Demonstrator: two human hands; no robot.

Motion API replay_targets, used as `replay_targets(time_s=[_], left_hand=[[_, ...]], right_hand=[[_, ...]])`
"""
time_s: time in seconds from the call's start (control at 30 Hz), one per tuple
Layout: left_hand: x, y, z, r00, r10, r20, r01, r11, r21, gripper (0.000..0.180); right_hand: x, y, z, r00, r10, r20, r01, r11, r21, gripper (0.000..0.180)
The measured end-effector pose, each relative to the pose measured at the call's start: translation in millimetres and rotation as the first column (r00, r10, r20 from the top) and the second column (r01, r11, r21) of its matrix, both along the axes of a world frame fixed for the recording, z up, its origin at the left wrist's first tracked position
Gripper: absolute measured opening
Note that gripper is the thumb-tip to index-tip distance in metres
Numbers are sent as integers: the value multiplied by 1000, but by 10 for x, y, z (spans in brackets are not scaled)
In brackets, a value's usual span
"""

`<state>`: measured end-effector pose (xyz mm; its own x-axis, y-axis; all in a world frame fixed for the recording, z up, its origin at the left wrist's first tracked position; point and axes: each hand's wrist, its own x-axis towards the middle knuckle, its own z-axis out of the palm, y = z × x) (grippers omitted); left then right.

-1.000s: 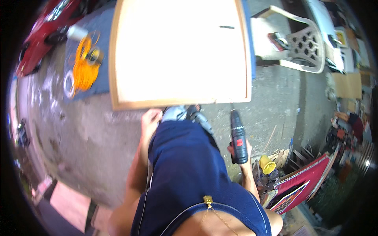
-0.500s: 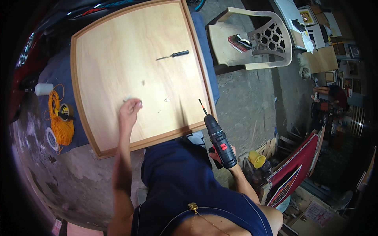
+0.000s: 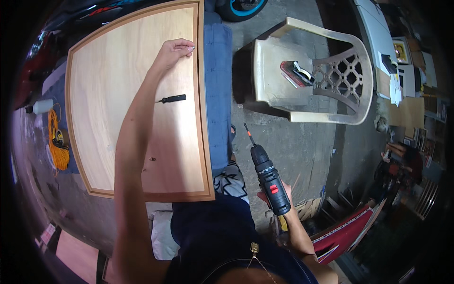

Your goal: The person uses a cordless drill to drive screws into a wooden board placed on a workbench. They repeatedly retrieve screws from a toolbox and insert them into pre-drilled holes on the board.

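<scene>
My left hand [image 3: 174,54] reaches over the framed wooden panel [image 3: 109,71], with thumb and fingers pinched on a small metal piece [image 3: 193,48] beside the inner edge of its right rim. The piece is too small to tell its kind. Below that hand lies a screwdriver [image 3: 174,98] with a black handle, its shaft partly hidden by my forearm. A few tiny metal bits [image 3: 152,159] rest lower on the panel. Right of the panel, my right hand [image 3: 286,194] grips a black cordless drill [image 3: 269,177] by its handle; its bit points away from me, touching nothing.
Blue padding [image 3: 218,94] supports the panel. A beige plastic chair [image 3: 274,57] at the right holds a red and black item [image 3: 297,74]. Orange cord [image 3: 56,154] and a white bottle [image 3: 43,106] are at the left. Another person [image 3: 410,161] is far right.
My left hand has moved up and right across the panel, past the screwdriver, to the right rim. The view has shifted right; my right hand still holds the drill.
</scene>
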<state>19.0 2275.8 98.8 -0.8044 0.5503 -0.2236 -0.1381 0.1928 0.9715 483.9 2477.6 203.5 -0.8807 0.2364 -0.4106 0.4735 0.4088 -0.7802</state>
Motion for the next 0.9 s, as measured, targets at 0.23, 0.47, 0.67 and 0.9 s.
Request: replay_targets(time_s=[0.23,0.47,0.67,0.9], left_hand=[[-111,207,28,996,-83,31,85,993,-81,14],[-131,265,119,993,-118,17,119,968,-221,14],[-99,276,103,994,-85,-69,70,976,-206,14],[-46,251,-140,948,-29,-318,-22,988,-156,15]], right_hand=[[-514,434,-36,987,152,-45,-150,988,45,44],[-921,436,24,985,162,-66,-156,984,87,39],[-1542,532,334,956,259,-138,-251,965,73,40],[-2526,488,526,911,322,-256,-275,940,204,31]])
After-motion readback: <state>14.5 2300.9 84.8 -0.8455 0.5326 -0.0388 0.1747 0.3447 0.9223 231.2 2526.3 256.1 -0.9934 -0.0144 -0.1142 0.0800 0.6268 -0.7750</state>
